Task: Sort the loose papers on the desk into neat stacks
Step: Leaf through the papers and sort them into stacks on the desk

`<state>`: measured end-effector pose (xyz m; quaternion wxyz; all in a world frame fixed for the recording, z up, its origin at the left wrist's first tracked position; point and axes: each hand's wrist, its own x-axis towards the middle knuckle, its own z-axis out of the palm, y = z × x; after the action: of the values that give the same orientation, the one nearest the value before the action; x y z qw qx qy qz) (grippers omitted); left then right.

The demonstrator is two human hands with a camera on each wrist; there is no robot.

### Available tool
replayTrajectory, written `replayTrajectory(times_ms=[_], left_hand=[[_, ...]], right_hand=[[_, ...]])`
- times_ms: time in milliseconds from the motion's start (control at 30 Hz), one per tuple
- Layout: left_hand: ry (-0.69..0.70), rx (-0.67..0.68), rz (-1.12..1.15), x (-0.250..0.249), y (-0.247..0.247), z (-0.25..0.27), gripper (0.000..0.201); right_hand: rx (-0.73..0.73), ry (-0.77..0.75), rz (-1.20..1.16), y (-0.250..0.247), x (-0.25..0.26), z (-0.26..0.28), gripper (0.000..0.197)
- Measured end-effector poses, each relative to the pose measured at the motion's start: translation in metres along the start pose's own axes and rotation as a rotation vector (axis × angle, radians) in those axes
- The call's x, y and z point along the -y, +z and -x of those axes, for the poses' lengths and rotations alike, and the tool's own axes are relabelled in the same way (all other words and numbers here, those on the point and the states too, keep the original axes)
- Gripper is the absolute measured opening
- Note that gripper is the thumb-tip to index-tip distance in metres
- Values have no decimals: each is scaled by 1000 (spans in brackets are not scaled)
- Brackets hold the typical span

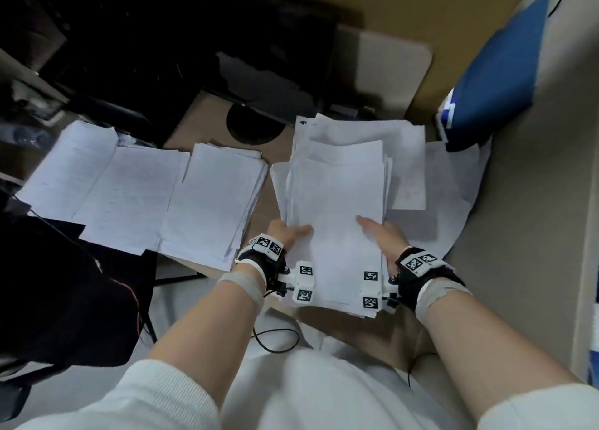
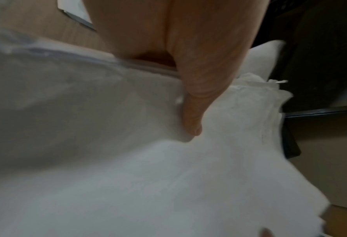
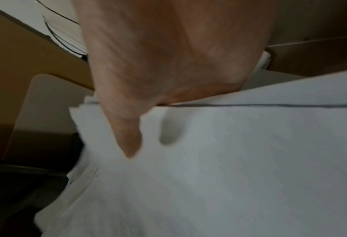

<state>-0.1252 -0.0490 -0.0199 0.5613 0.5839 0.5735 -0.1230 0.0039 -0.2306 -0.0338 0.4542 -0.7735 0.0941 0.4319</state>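
Left hand point(image 1: 288, 233) and right hand point(image 1: 384, 235) grip a sheaf point(image 1: 337, 202) by its near side edges, thumbs on top, above the loose pile point(image 1: 408, 157) at desk point(image 1: 275, 144) right. Fingers underneath presumably curled. Risk: uneven far edges fan and sheets slip out if the grip loosens.

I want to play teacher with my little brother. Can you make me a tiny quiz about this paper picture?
1. True or false: both hands grip one bundle of papers.
2. What colour is the folder leaning at the right? A red, B blue, C green.
3. Fill in: the left hand has its ___ on top of the bundle.

Key: 1 true, the right hand holds it too. 2 B. 3 thumb.
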Motion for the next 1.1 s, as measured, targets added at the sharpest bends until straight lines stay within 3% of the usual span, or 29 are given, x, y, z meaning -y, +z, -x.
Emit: replayTrajectory(times_ms=[67, 133, 300, 367, 500, 700, 767, 867, 1000, 1100], left_hand=[[18, -9, -44, 3, -5, -7, 54], [38, 12, -110, 8, -10, -17, 48], [35, 54, -284, 11, -19, -35, 53], [41, 62, -331, 6, -22, -39, 51], [82, 52, -327, -7, -24, -47, 47], [122, 80, -314, -24, -23, -55, 43], [143, 39, -281, -19, -28, -62, 31], [194, -33, -245, -18, -32, -63, 16], [319, -126, -386, -26, -23, -56, 43], [388, -170, -335, -29, -17, -57, 45]], right_hand=[[-88, 70, -97, 2, -1, -6, 71], [-175, 80, -224, 2, -17, -30, 82], [-340, -9, -226, 15, 4, -8, 38], [-417, -41, -235, 18, 5, -10, 30], [-539, -22, -187, 19, 13, -8, 42], [-675, -26, -358, 10, 26, 0, 37], [-722, -31, -450, 5, 28, 0, 36], [-783, -46, -404, -5, 24, -5, 40], [-856, -75, -380, -9, 37, 9, 30], [-876, -109, -400, -12, 39, 14, 35]])
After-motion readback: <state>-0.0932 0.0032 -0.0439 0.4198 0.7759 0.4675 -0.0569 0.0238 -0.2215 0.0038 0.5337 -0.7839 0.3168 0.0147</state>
